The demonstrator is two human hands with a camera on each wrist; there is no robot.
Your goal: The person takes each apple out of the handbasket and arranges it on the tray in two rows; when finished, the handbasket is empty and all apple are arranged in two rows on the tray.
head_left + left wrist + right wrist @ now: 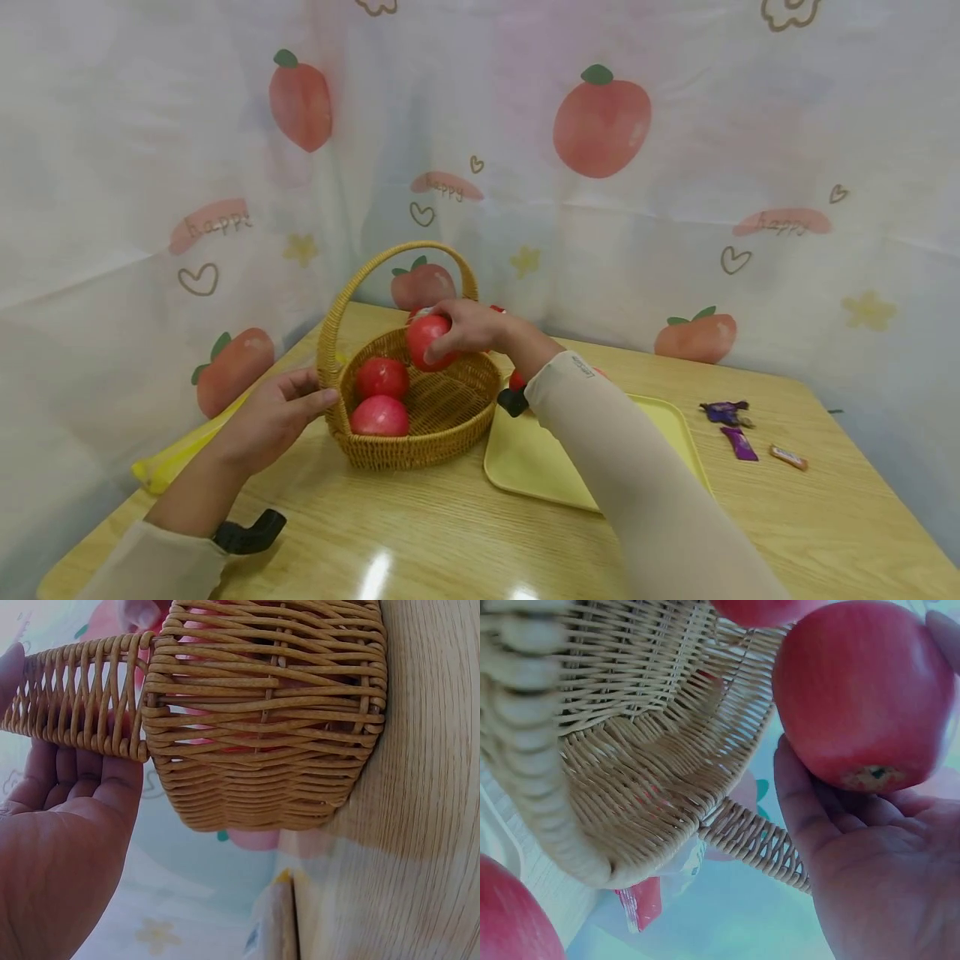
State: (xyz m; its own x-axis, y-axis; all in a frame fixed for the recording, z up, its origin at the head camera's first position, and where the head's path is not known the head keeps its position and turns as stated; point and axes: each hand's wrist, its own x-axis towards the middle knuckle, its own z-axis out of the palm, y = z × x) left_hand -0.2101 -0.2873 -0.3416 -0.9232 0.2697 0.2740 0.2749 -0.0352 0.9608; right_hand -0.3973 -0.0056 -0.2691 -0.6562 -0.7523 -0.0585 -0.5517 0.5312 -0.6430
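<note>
- Left of centre, the left hand [273, 417] rests with straight, relaxed fingers against the handle base of the wicker basket [457, 417], grasping nothing.
- At centre, two red apples [381, 396] lie inside the basket.
- Just right of them, the right hand [468, 327] clasps a smooth, glossy red apple [426, 340] over the basket's far rim.
- Right of the basket lies a yellow tray [525, 458].

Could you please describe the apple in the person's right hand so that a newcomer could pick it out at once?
Find the wicker basket with the tall arched handle on the wooden table, left of the yellow tray. Two red apples lie inside it. The one meant is the third red apple, the only one raised above the basket's far rim, gripped by the right hand.
</note>
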